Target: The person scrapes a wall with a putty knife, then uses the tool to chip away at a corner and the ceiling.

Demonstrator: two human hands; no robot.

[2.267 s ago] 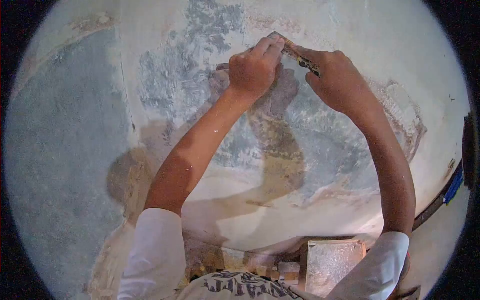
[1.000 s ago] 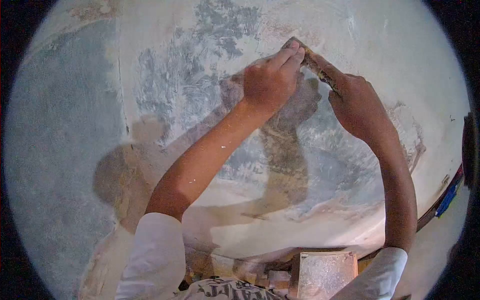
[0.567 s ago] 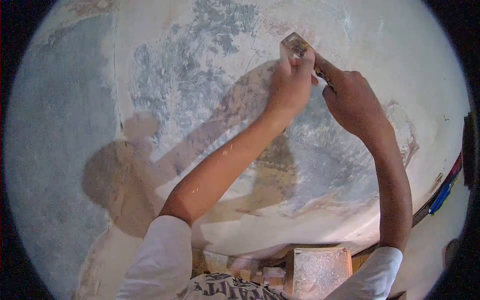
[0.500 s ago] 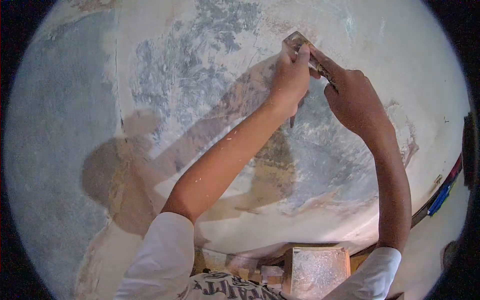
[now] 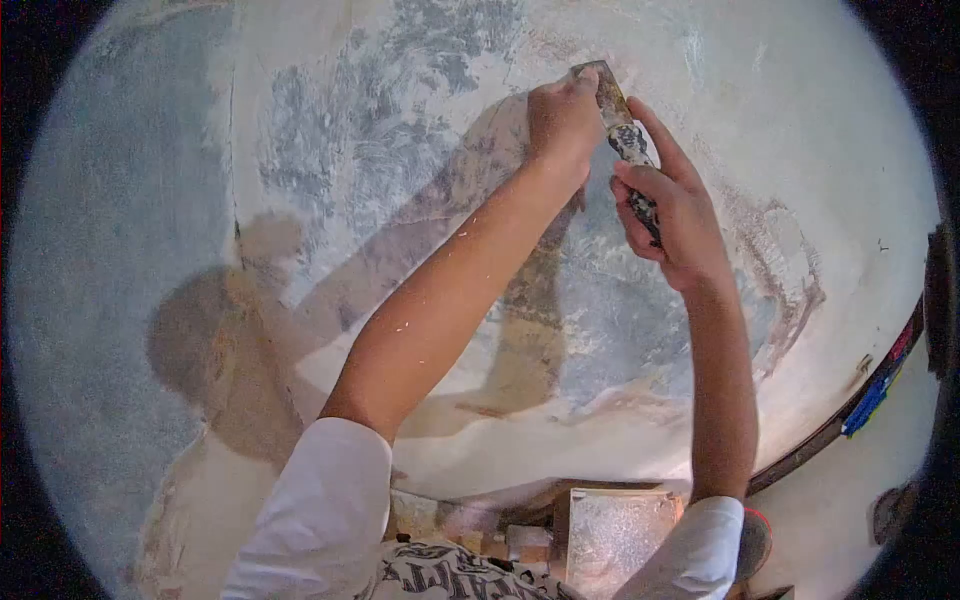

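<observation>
A putty knife (image 5: 612,100) with a putty-smeared blade and a speckled dark handle lies flat against a patchy wall (image 5: 380,150) of white putty over grey-blue. My right hand (image 5: 672,205) grips the handle, with the index finger stretched up along it. My left hand (image 5: 562,118) presses its fingertips on the blade near the top edge. Both arms reach up and forward, and their shadows fall on the wall below.
Down by my chest, a flat square board (image 5: 612,530) coated with pale putty rests on a wooden support. A dark strip with a blue piece (image 5: 868,405) runs along the lower right. To the left the wall is bare grey-blue (image 5: 90,300).
Both hands and the knife have slid right and up along the wall. The blade has turned from slanted to nearly upright, and my right hand has dropped lower on the handle.
</observation>
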